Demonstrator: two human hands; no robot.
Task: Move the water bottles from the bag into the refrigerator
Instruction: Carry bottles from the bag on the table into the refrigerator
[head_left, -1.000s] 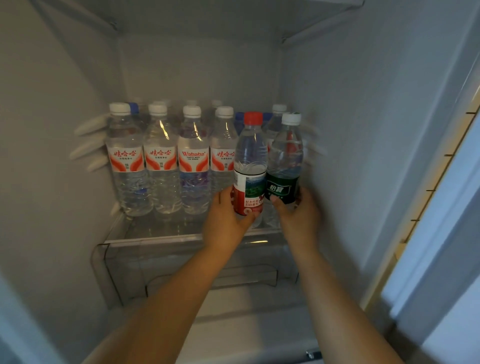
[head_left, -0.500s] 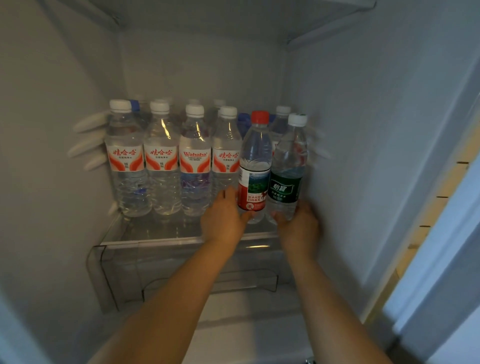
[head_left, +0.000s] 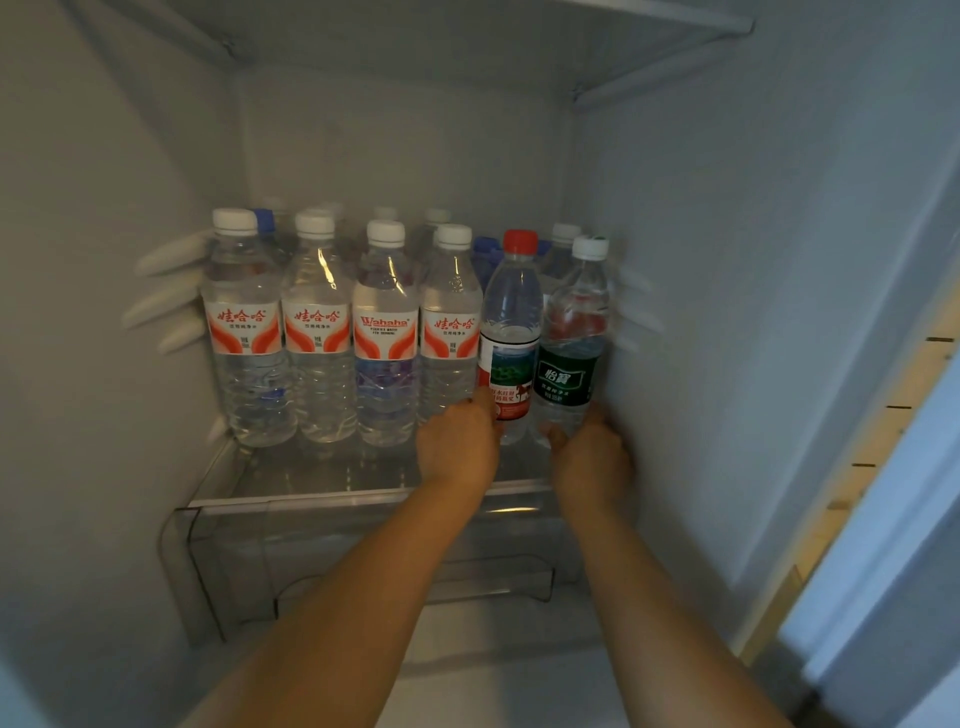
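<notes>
- Inside, the refrigerator compartment is seen from the front, with pale walls and a clear glass shelf across the middle.
- Both arms are reached in over a transparent drawer below the shelf.
- The left hand is wrapped around the lower part of the red-capped bottle; thumb and fingers are pressed against its red-and-white label.
- The right hand is closed around the base of the green-label bottle, which carries a white cap.
- Both gripped bottles are held upright, touching each other, at the right end of the front row, close to the right wall. Whether their bases rest on the shelf cannot be told; the hands cover them.
- Four Wahaha bottles with white caps and orange-red labels are lined up to the left, side by side, upright on the shelf.
- More bottles are stood behind the front row; white caps and blue caps are partly visible.
- The bag is not seen.
</notes>
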